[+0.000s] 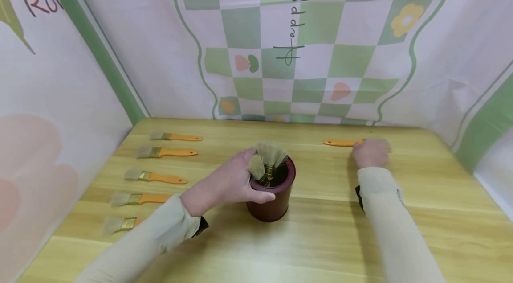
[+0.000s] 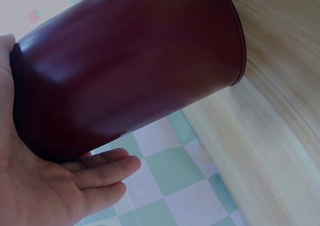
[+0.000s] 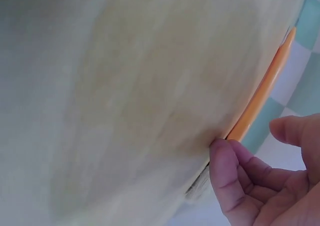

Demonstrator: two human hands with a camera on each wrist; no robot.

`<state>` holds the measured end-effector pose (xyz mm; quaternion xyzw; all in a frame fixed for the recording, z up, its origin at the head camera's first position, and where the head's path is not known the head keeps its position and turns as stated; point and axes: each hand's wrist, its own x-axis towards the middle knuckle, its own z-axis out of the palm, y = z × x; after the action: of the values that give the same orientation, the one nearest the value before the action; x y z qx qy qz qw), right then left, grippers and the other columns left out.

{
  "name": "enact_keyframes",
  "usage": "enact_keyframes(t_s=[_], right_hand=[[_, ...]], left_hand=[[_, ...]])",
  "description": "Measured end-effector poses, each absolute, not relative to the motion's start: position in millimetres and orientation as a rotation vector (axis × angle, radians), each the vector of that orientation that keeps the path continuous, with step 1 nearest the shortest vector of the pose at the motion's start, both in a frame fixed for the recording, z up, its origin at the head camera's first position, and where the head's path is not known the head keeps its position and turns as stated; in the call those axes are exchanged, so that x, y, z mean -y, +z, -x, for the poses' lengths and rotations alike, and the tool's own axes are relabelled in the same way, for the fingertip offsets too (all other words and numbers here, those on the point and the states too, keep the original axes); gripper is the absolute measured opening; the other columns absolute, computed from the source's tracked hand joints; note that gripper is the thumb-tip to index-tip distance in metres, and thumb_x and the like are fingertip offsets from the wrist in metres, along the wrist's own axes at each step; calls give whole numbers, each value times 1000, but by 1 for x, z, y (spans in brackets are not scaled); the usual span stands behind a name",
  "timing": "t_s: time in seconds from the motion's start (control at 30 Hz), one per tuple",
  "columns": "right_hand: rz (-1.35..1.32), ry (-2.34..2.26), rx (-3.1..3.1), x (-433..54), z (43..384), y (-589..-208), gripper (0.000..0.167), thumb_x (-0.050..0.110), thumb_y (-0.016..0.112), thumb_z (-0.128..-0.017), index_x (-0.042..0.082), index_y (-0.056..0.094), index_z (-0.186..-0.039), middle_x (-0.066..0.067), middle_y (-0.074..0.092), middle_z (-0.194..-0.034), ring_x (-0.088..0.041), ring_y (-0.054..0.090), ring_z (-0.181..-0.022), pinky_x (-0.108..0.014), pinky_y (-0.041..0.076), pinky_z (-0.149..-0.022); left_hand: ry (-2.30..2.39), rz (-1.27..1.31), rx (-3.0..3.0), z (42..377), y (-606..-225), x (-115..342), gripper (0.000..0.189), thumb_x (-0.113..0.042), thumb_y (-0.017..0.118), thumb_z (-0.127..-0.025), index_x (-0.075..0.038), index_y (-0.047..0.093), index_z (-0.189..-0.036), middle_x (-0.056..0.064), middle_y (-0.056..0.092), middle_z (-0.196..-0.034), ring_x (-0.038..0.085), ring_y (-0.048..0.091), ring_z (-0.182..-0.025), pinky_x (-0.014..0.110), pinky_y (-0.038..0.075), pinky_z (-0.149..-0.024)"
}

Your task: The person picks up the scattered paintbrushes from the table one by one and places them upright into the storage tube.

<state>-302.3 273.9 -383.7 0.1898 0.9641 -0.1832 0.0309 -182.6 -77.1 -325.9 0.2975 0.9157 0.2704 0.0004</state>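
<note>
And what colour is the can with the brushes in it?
The can is a shiny dark red, seen best in the left wrist view.

On the checked cloth [image 1: 276, 33] at the back, the word "Happy" [image 1: 294, 29] is running sideways, reading from bottom to top; above it, the picture's upper edge is cutting off another letter. On the left-hand cloth [image 1: 68, 78], dark letters "Ro" [image 1: 38, 3] are showing, a partial character following beside a green stripe [image 1: 92, 42].

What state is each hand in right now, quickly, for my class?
Left hand: open, touching the dark red can.
Right hand: open, thumb apart, fingers loosely curled at a paintbrush.
</note>
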Motion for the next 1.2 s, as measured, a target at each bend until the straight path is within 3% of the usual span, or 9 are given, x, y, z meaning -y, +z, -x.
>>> enact_keyframes(t_s=[0.2,0.4,0.53,0.67,0.77,0.87,1.03,1.13,1.2], right_hand=[[-601,-744,-2965,-286,297,-387,50,28,35,-100,-14,59,-89,-32,59,-94,-34,60,-74,-38,51,-55],[-605,-759,-2936,-289,298,-385,48,34,35,-100,0,55,-72,-16,56,-72,-21,52,-59,-30,44,-47],[-617,-800,-2943,-281,298,-382,45,30,39,-98,-6,59,-80,-21,58,-80,-23,54,-60,-33,48,-49],[-476,-808,-3017,-270,292,-378,46,23,42,-95,-20,58,-96,-39,56,-101,-42,58,-79,-48,54,-66],[-304,-802,-3061,-260,289,-377,44,23,44,-95,-13,54,-72,-26,55,-70,-35,52,-62,-43,48,-56],[-202,-787,-3095,-252,291,-378,43,25,48,-95,11,38,-55,0,33,-48,-16,34,-45,-30,33,-44],[-297,-679,-3091,-256,295,-381,48,28,41,-98,4,47,-57,-23,54,-63,-23,46,-50,-36,43,-47],[-414,-686,-3043,-269,296,-382,54,28,34,-99,-14,60,-78,-47,54,-100,-44,59,-74,-52,54,-68],[-473,-712,-3008,-278,295,-383,56,29,32,-99,-17,59,-83,-46,55,-101,-47,60,-82,-53,54,-73]], left_hand=[[819,-861,-2870,180,-327,77,95,-58,78,-68,-12,36,-139,9,55,-127,23,54,-122,36,46,-103],[843,-854,-2856,179,-325,79,94,-57,78,-68,-13,36,-140,8,55,-128,22,54,-122,36,45,-103],[835,-855,-2865,179,-322,81,95,-56,78,-68,-11,36,-140,10,55,-129,23,54,-122,37,46,-103],[776,-791,-2870,178,-320,83,106,-58,77,-69,-5,28,-147,19,49,-138,30,50,-129,40,43,-106],[783,-811,-2871,179,-320,84,103,-58,78,-68,-7,31,-145,16,51,-135,28,51,-127,39,44,-106],[805,-870,-2876,181,-321,86,95,-56,79,-68,-11,35,-140,9,55,-128,23,54,-123,37,46,-103],[852,-927,-2861,181,-324,85,89,-54,80,-68,-16,38,-135,2,57,-122,16,56,-117,32,47,-101],[861,-939,-2848,180,-326,84,87,-54,80,-67,-17,39,-135,1,57,-122,15,56,-117,32,47,-101],[851,-932,-2850,179,-327,84,88,-55,80,-67,-17,38,-135,1,56,-123,14,55,-118,31,46,-102]])
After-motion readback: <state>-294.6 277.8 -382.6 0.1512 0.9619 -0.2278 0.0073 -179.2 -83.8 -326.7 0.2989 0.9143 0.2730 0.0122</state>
